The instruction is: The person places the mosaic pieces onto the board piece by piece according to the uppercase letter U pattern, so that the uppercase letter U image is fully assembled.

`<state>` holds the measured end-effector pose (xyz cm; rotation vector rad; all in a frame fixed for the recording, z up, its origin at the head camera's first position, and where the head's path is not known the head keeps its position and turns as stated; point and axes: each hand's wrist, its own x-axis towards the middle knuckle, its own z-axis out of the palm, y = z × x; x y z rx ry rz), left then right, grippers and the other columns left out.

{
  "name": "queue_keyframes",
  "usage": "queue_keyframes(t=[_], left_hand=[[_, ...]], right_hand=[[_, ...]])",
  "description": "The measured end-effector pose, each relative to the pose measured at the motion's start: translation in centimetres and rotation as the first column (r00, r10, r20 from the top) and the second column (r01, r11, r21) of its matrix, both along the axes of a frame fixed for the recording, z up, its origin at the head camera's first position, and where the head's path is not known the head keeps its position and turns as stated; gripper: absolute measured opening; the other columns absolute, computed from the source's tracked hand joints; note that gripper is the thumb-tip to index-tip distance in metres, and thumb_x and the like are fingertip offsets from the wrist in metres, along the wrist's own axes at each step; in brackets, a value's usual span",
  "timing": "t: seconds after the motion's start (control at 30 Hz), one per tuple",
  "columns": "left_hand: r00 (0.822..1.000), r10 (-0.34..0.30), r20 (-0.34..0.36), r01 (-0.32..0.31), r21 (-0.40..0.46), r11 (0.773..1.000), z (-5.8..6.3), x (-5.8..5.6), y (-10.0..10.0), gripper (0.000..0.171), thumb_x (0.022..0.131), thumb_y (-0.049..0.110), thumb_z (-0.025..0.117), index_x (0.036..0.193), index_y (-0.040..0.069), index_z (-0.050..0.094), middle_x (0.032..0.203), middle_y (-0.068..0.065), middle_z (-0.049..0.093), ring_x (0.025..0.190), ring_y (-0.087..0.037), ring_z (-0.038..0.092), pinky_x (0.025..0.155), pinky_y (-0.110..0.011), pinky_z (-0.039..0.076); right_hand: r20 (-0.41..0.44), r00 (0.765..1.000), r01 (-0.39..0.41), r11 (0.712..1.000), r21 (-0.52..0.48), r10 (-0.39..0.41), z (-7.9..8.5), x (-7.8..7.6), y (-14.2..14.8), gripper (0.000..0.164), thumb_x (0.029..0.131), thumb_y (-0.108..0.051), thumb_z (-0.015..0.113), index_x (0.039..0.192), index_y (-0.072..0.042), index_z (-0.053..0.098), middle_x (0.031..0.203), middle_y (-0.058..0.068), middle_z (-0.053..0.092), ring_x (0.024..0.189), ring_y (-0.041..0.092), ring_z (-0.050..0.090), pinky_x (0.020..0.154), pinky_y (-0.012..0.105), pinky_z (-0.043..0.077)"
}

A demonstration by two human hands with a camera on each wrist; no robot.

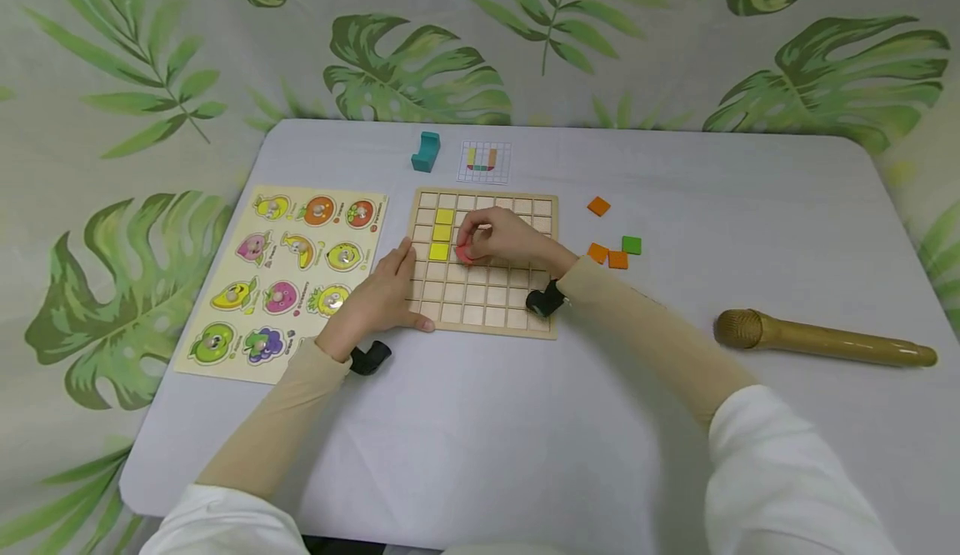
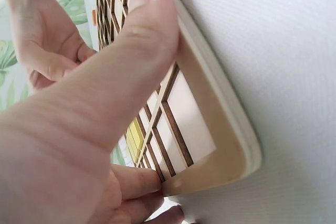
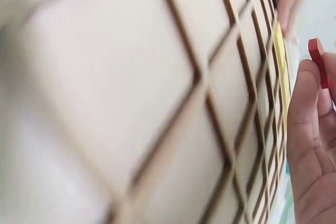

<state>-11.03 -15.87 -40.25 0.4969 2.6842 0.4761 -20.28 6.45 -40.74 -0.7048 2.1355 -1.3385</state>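
Observation:
A wooden grid board point(image 1: 495, 316) lies on the table, with several yellow tiles point(image 1: 439, 252) in one column near its left side. Between thumb and fingertips, my right hand point(image 1: 506, 237) pinches a small red tile point(image 1: 464, 255) over the board, just right of the lowest yellow tile. The right wrist view shows this red tile point(image 3: 318, 59) tilted on edge, raised off the grid. My left hand point(image 1: 382, 292) rests against the board's near left corner. Its fingers lie along the left edge, and the thumb point(image 2: 149, 19) presses on the near rim.
Right of the board lie several orange tiles point(image 1: 598, 206) and a green tile point(image 1: 632, 245). Behind it are a printed pattern card point(image 1: 501, 177) and a teal block point(image 1: 425, 152). A fruit puzzle board point(image 1: 247, 242) lies left, a brown microphone-shaped object point(image 1: 832, 338) far right.

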Motion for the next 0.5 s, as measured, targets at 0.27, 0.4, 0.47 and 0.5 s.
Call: queue_keyframes(t=[0.27, 0.4, 0.47, 0.5], left_hand=[[1.000, -0.014, 0.008, 0.015, -0.020, 1.000, 0.0, -0.1, -0.1, 0.119, 0.069, 0.043, 0.084, 0.145, -0.017, 0.013, 0.155, -0.028, 0.001, 0.140, -0.044, 0.013, 0.111, -0.047, 0.023], [1.000, -0.019, 0.014, 0.019, -0.021, 1.000, 0.0, -0.1, -0.1, 0.119, 0.070, 0.044, 0.083, 0.145, -0.017, 0.013, 0.155, -0.027, 0.001, 0.140, -0.043, 0.013, 0.111, -0.046, 0.023], [1.000, -0.027, 0.003, 0.027, -0.021, 0.999, 0.0, -0.1, -0.1, 0.119, 0.069, 0.044, 0.083, 0.144, -0.018, 0.014, 0.155, -0.028, 0.002, 0.140, -0.044, 0.014, 0.111, -0.046, 0.024], [1.000, -0.029, 0.000, 0.029, -0.023, 0.999, 0.0, -0.1, -0.1, 0.119, 0.069, 0.044, 0.084, 0.144, -0.018, 0.014, 0.155, -0.029, 0.002, 0.140, -0.044, 0.015, 0.111, -0.046, 0.024]], right_hand=[[-0.082, 0.997, -0.001, 0.998, 0.068, 0.006, -0.4, 1.0, -3.3, 0.010, 0.083, -0.001, 0.068, 0.092, -0.004, 0.066, 0.087, 0.005, 0.062, 0.079, 0.015, 0.055, 0.071, 0.024, 0.045], [-0.097, 0.995, 0.018, 0.995, 0.096, -0.009, -0.7, 1.3, -4.2, 0.010, 0.082, 0.003, 0.068, 0.090, -0.003, 0.066, 0.084, 0.004, 0.063, 0.077, 0.016, 0.056, 0.069, 0.024, 0.045], [-0.114, 0.993, 0.027, 0.993, 0.114, -0.014, -0.7, 1.5, -4.5, 0.009, 0.082, 0.003, 0.068, 0.089, -0.003, 0.066, 0.082, 0.004, 0.064, 0.075, 0.015, 0.057, 0.068, 0.023, 0.045], [-0.124, 0.992, 0.030, 0.992, 0.123, -0.015, -0.7, 1.6, -4.6, 0.009, 0.082, 0.003, 0.068, 0.088, -0.003, 0.066, 0.081, 0.004, 0.064, 0.074, 0.015, 0.057, 0.068, 0.023, 0.045]])
